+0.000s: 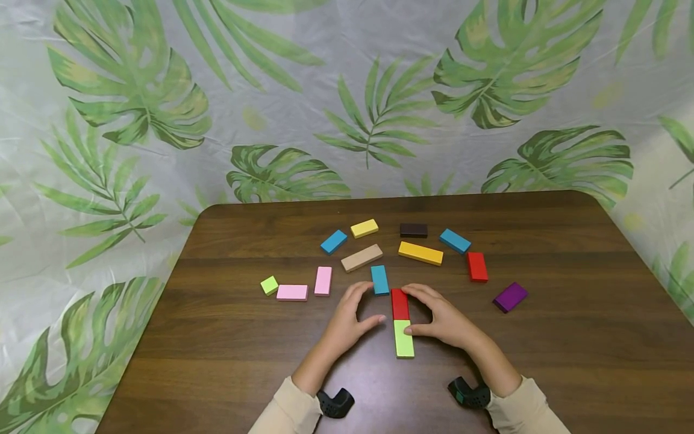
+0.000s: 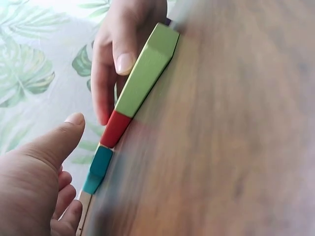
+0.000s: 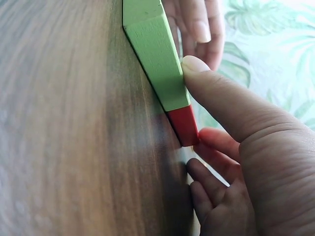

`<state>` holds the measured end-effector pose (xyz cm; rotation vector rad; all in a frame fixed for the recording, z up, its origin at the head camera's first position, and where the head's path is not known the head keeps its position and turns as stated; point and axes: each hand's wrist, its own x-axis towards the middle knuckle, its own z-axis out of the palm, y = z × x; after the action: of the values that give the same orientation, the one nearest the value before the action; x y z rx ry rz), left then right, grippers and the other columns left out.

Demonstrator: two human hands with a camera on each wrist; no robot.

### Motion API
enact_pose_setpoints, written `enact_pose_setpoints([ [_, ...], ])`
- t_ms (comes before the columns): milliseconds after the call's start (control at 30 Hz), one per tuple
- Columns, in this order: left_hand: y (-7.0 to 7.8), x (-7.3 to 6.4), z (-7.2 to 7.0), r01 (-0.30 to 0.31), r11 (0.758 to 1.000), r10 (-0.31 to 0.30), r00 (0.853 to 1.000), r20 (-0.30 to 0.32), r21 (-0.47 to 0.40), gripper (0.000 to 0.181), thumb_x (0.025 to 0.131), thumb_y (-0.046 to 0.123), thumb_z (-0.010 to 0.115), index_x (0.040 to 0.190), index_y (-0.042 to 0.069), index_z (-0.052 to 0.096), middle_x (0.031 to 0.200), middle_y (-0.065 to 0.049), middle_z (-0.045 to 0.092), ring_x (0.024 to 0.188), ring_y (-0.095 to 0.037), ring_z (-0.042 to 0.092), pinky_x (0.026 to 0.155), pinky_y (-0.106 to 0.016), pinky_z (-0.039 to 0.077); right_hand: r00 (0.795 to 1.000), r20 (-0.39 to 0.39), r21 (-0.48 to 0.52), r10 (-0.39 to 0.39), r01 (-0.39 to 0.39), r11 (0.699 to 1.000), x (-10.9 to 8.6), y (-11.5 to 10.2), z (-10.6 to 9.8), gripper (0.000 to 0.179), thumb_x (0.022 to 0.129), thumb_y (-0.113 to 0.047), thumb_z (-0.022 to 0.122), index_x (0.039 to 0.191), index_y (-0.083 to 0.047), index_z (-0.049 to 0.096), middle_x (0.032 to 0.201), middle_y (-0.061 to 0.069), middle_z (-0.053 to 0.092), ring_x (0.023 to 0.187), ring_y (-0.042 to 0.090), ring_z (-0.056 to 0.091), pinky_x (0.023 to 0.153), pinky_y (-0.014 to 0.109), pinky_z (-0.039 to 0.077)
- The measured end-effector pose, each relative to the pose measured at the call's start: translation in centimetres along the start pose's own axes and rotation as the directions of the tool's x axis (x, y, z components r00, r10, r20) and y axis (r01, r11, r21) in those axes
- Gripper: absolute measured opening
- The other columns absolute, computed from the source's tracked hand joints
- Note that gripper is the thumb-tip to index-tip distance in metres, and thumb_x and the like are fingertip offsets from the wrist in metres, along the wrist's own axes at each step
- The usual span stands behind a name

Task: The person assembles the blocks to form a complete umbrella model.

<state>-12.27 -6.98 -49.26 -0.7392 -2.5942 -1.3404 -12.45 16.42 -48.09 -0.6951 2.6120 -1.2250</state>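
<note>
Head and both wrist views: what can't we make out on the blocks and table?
- Head: part of the long green block, covered by the right grip.
- Head: the near edge of the table, cut off by the bottom of the picture.
- Left wrist: the rest of the tan block, cut off at the bottom edge.
- Left wrist: table grain, blurred.
- Right wrist: the long green block's upper end, cut off at the top edge.

2 blocks (image 1: 400, 304) are red, 2 others (image 1: 403, 340) lime — the backdrop (image 1: 374, 36) leaf-patterned.
</note>
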Motion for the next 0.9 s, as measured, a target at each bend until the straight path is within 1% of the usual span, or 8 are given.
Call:
enact_pose_setpoints([
  [100,-0.6,0.3,0.1,-0.003,1.0,0.003,1.0,-0.021,0.01,0.063,0.077,0.029,0.071,0.127,0.001,0.044,0.126,-0.011,0.044,0.117,-0.021,0.042,0.096,-0.037,0.034,1.0,0.004,-0.001,0.005,-0.005,1.0,0.0,0.0,0.0,0.079,0.07,-0.04,0.075,0.134,-0.009,0.041,0.137,0.011,0.034,0.124,0.031,0.03,0.094,0.054,0.031],
  [133,-0.9,0.4,0.1,-0.01,1.0,0.011,0.999,-0.033,0.027,0.062,0.078,0.029,0.071,0.126,0.0,0.045,0.125,-0.011,0.045,0.116,-0.021,0.043,0.095,-0.036,0.035,1.0,0.005,-0.002,0.006,-0.006,1.0,0.0,0.1,0.0,0.079,0.07,-0.041,0.075,0.134,-0.009,0.041,0.137,0.011,0.034,0.125,0.031,0.03,0.094,0.054,0.031],
  [233,-1.4,0.7,0.1,0.01,0.999,-0.008,0.999,-0.042,0.037,0.062,0.078,0.031,0.07,0.126,0.0,0.045,0.124,-0.011,0.045,0.115,-0.021,0.043,0.095,-0.034,0.035,1.0,0.004,-0.003,0.005,-0.005,1.0,0.0,0.1,0.0,0.079,0.07,-0.041,0.075,0.134,-0.01,0.041,0.137,0.01,0.034,0.125,0.03,0.03,0.094,0.054,0.03],
  [333,-1.6,1.1,0.0,0.058,0.998,-0.057,0.998,-0.029,0.037,0.061,0.078,0.029,0.071,0.126,0.001,0.045,0.125,-0.011,0.045,0.116,-0.021,0.043,0.096,-0.034,0.035,1.0,0.003,-0.001,-0.003,0.003,1.0,0.0,0.1,0.0,0.079,0.07,-0.042,0.074,0.134,-0.009,0.041,0.137,0.01,0.035,0.125,0.03,0.03,0.095,0.054,0.029],
  [367,-1.6,1.3,-0.1,0.081,0.996,-0.08,0.997,-0.018,0.025,0.062,0.077,0.027,0.071,0.127,0.002,0.045,0.126,-0.01,0.045,0.117,-0.02,0.042,0.096,-0.035,0.034,1.0,0.002,-0.001,-0.007,0.007,1.0,0.0,0.1,0.0,0.079,0.07,-0.042,0.074,0.134,-0.009,0.041,0.137,0.011,0.035,0.124,0.031,0.03,0.095,0.054,0.029],
  [467,-1.7,1.7,-0.2,0.114,0.993,-0.114,0.994,-0.001,0.033,0.062,0.077,0.025,0.072,0.128,0.002,0.045,0.127,-0.01,0.045,0.117,-0.02,0.042,0.097,-0.035,0.033,1.0,0.001,0.0,-0.014,0.014,1.0,0.0,0.0,0.0,0.078,0.071,-0.042,0.074,0.134,-0.008,0.042,0.136,0.011,0.035,0.124,0.031,0.031,0.094,0.054,0.03],
  [733,-2.2,2.8,-0.5,0.122,0.991,-0.124,0.992,0.018,0.059,0.064,0.077,0.028,0.071,0.129,0.003,0.044,0.128,-0.01,0.044,0.119,-0.019,0.04,0.098,-0.034,0.032,1.0,0.0,-0.001,-0.011,0.011,1.0,0.0,0.1,0.0,0.079,0.07,-0.042,0.074,0.133,-0.008,0.042,0.136,0.01,0.036,0.124,0.03,0.031,0.095,0.052,0.03],
  [900,-2.1,3.1,-0.6,0.129,0.989,-0.132,0.99,0.038,0.074,0.065,0.077,0.03,0.071,0.13,0.004,0.043,0.13,-0.009,0.043,0.121,-0.02,0.039,0.098,-0.035,0.032,1.0,0.001,0.004,-0.011,0.011,1.0,0.0,0.2,0.0,0.079,0.07,-0.043,0.074,0.133,-0.009,0.042,0.136,0.01,0.035,0.124,0.03,0.031,0.095,0.053,0.03],
])
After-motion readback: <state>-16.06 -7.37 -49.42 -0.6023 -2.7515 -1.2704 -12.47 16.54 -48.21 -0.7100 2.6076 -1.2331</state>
